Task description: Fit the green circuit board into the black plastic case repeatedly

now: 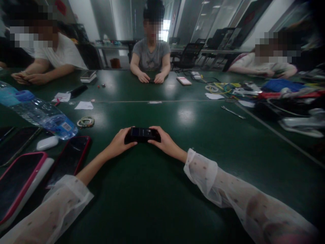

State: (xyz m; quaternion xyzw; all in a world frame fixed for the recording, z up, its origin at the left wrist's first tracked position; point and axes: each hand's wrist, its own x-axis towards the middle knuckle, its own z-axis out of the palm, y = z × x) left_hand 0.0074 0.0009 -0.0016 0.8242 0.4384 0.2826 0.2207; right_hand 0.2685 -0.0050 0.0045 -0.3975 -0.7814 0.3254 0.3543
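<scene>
A black handheld device [142, 135] with a small screen lies level between my two hands above the green table [152, 189]. White text or icons glow on the screen, too small to read. My left hand [121, 140] grips its left end, with the thumb along the near edge. At the right end, my right hand [164, 138] holds it the same way, fingers on the far side. The fingertips behind the device are partly hidden. Sheer white dotted sleeves cover both forearms.
Left of my arm are a red-edged phone [69, 159], a pink-edged phone [21, 183], a white earbud case [47, 143], plastic bottles [50, 115] and a bracelet [85, 122]. A wrench [232, 112] and tangled cables [223, 87] lie right. Several people sit around the table.
</scene>
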